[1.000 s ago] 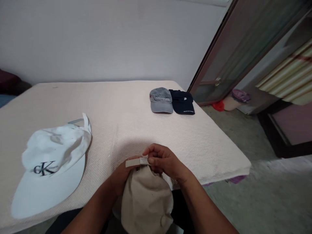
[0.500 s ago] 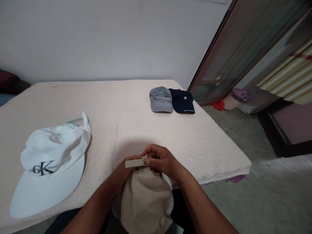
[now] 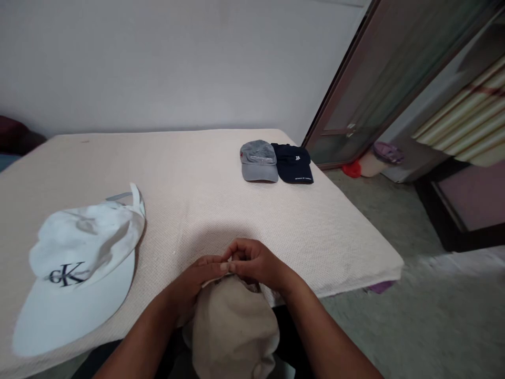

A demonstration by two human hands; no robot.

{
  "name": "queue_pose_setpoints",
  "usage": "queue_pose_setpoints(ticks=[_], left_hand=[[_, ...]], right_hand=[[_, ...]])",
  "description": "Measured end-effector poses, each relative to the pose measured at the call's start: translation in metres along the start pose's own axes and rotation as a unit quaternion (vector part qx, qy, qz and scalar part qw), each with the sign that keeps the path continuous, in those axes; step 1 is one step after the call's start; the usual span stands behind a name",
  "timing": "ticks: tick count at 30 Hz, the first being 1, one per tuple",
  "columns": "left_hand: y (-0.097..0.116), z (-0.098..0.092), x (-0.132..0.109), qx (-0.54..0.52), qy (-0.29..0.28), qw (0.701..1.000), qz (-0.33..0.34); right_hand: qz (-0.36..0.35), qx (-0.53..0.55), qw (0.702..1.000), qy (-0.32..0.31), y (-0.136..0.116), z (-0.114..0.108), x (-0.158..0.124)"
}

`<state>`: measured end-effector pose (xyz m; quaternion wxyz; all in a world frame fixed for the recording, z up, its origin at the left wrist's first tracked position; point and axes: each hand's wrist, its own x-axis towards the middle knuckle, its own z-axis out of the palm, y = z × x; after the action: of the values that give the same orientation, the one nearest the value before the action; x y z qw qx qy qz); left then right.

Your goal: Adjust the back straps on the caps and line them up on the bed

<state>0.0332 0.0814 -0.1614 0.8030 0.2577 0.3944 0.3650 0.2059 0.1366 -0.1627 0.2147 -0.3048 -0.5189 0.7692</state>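
Observation:
A beige cap rests at my lap, its back strap end turned up toward the bed. My left hand pinches the strap area with thumb and fingers, hiding most of the strap. Pressed close beside it, my right hand grips the same strap, thumb tip against the left thumb. The buckle is covered by my fingers. Off to the left lies a white cap with a black "CK" mark, its brim toward me and its back strap sticking up.
A grey cap and a navy cap sit side by side at the far right of the cream-covered bed. Beyond the bed's right edge are a glass-panelled door and a grey floor. A wall stands behind.
My left thumb has come over the beige strap, which stuck out flat to the left before and is now mostly covered. Both hands are now closer together.

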Motion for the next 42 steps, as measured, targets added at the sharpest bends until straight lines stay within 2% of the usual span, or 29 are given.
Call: queue_pose_setpoints(ticks=[5, 10, 13, 15, 18, 22, 25, 27, 30, 33, 36, 40, 42], left_hand=[[0.001, -0.002, 0.002, -0.003, -0.011, 1.0, -0.01], [0.004, -0.001, 0.002, -0.069, 0.019, 0.997, 0.023], [0.015, -0.011, -0.003, -0.166, 0.072, 0.983, 0.014], [0.025, -0.021, -0.006, -0.225, 0.121, 0.967, 0.017], [0.035, -0.033, -0.008, -0.256, 0.169, 0.949, 0.069], [0.037, -0.027, -0.008, -0.222, 0.184, 0.955, 0.066], [0.032, -0.015, -0.008, -0.192, 0.159, 0.967, 0.051], [0.027, -0.007, -0.007, -0.159, 0.145, 0.974, 0.075], [0.02, 0.0, -0.005, -0.099, 0.163, 0.972, 0.134], [0.018, -0.004, -0.002, -0.101, 0.163, 0.975, 0.11], [0.023, -0.021, 0.0, -0.168, 0.144, 0.973, 0.07], [0.035, -0.051, 0.0, -0.229, 0.187, 0.946, 0.133], [0.042, -0.063, -0.001, -0.255, 0.189, 0.932, 0.177]], right_hand=[[0.006, 0.021, 1.0, 0.0, 0.004, 0.001, 0.002], [-0.02, 0.059, 0.998, 0.009, 0.003, -0.002, 0.002], [-0.02, 0.069, 0.997, 0.026, 0.001, -0.006, -0.003], [0.003, 0.081, 0.997, 0.014, 0.001, -0.01, -0.007], [0.01, 0.133, 0.991, 0.011, 0.002, -0.015, -0.01], [-0.05, 0.215, 0.969, 0.106, 0.0, -0.02, -0.004], [-0.098, 0.251, 0.945, 0.186, -0.003, -0.024, 0.003], [-0.115, 0.256, 0.932, 0.232, -0.005, -0.026, 0.007], [-0.12, 0.241, 0.928, 0.258, -0.004, -0.028, 0.011], [-0.117, 0.239, 0.928, 0.26, -0.001, -0.028, 0.013], [-0.111, 0.251, 0.929, 0.25, 0.0, -0.026, 0.015], [-0.111, 0.257, 0.945, 0.167, 0.002, -0.022, 0.011], [-0.092, 0.253, 0.956, 0.115, 0.005, -0.02, 0.007]])
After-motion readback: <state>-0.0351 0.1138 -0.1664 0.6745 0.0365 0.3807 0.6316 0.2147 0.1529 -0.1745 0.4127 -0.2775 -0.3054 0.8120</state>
